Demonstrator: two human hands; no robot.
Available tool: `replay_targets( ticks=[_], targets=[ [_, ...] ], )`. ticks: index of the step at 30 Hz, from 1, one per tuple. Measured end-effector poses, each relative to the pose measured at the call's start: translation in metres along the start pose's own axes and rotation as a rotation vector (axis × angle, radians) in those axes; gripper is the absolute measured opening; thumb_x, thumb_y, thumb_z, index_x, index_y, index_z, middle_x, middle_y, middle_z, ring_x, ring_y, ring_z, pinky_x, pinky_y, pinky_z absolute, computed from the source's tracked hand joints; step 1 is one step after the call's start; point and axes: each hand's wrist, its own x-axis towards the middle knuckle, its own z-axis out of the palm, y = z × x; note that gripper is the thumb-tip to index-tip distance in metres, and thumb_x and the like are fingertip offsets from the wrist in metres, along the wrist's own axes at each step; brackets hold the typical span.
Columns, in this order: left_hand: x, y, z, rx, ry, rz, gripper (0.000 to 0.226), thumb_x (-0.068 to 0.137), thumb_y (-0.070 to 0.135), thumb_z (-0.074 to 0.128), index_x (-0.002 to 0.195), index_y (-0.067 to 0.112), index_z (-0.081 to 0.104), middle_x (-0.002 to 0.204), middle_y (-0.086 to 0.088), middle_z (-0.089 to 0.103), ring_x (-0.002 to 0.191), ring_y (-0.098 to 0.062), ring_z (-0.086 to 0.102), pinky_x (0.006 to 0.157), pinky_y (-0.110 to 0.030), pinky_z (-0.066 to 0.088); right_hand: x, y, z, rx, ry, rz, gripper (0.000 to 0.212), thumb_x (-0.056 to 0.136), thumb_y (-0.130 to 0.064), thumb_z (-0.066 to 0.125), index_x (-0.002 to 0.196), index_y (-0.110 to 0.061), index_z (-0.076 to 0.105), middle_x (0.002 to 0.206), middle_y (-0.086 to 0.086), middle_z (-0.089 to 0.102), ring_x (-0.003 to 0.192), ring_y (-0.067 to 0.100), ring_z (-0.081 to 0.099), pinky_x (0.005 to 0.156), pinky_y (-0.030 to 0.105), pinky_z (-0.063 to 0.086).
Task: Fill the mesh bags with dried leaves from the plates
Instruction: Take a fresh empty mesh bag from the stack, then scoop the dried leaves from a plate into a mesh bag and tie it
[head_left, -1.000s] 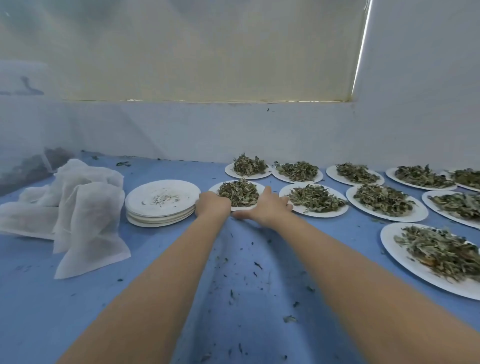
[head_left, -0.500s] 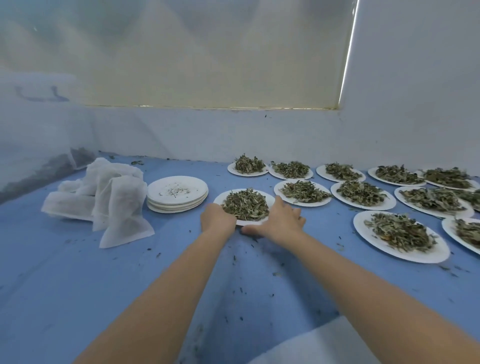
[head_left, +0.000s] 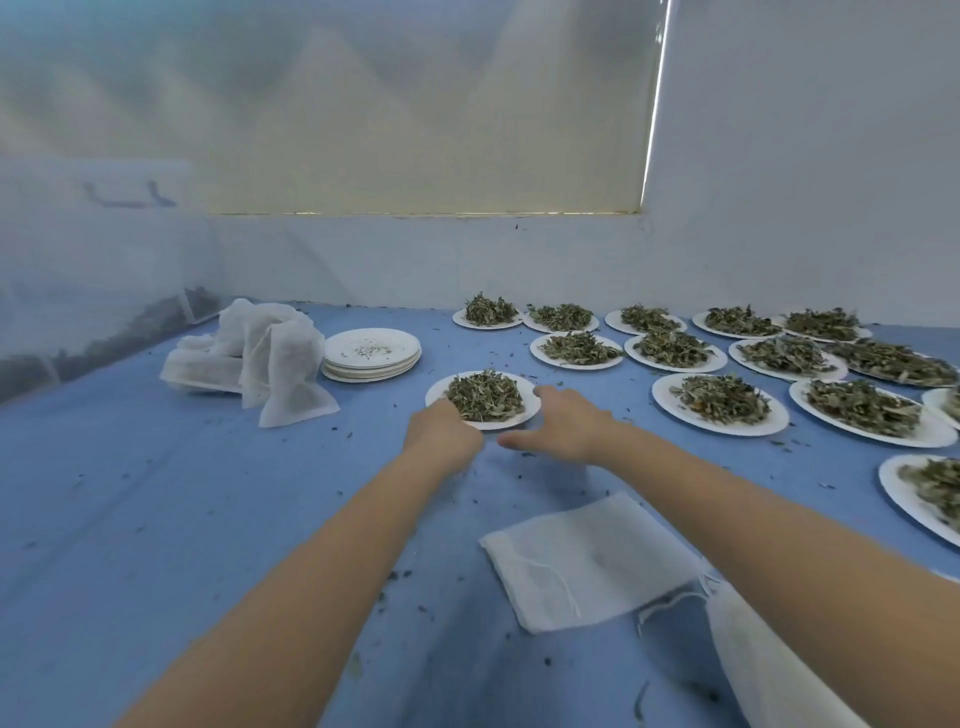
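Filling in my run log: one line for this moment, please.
left hand grips plate of leaves | right hand open at rim | mesh bag flat nearby

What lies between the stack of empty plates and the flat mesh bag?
Head view: bare blue cloth with leaf crumbs between stack of empty plates and flat mesh bag.

so from my feed the bench (head_left: 156, 519) has a matt blue cloth-like cover, slightly creased and dusted with crumbs. plates (head_left: 722, 423) look like matt white paper, same for the empty stack (head_left: 371, 356). dried leaves (head_left: 484, 396) are dull green, crinkly and rough. mesh bag (head_left: 587, 564) near me is thin white gauzy fabric with a cord, the pile (head_left: 260, 348) likewise. wall looks matt painted
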Motion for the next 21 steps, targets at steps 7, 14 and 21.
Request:
replay_targets(
  ticks=[7,14,21],
  targets=[
    [-0.074,0.004,0.008,0.348,-0.294,0.114,0.048,0.091,0.047,0.046,0.118,0.007,0.050,0.111,-0.007,0.054,0.102,-0.024,0.054,0.059,-0.023,0.037,-0.068,0.004,-0.012,-0.137,-0.105,-0.173,0.051,0.089,-0.053,0.053,0.131,-0.025,0.051,0.136,0.004,0.050,0.122,0.022,0.046,0.101,0.039,0.038],
    [-0.097,-0.002,0.019,0.258,-0.251,0.081,0.015,0.086,0.019,0.054,0.094,0.006,0.050,0.085,-0.009,0.052,0.078,-0.023,0.056,0.047,-0.023,0.029,-0.112,0.000,-0.004,-0.150,0.010,-0.309,0.028,0.095,-0.035,0.051,0.111,-0.018,0.067,0.115,0.002,0.063,0.102,0.017,0.056,0.088,0.030,0.044],
    [-0.110,0.008,-0.010,-0.697,-0.176,-0.050,0.010,0.087,-0.003,0.052,0.077,0.000,0.053,0.052,-0.011,0.054,0.032,-0.014,0.050,0.037,-0.020,0.045,-0.135,-0.012,-0.004,0.198,0.029,-0.325,0.047,0.082,-0.044,0.062,0.124,-0.030,0.048,0.100,-0.014,0.060,0.096,0.009,0.058,0.082,0.025,0.047]
  ],
)
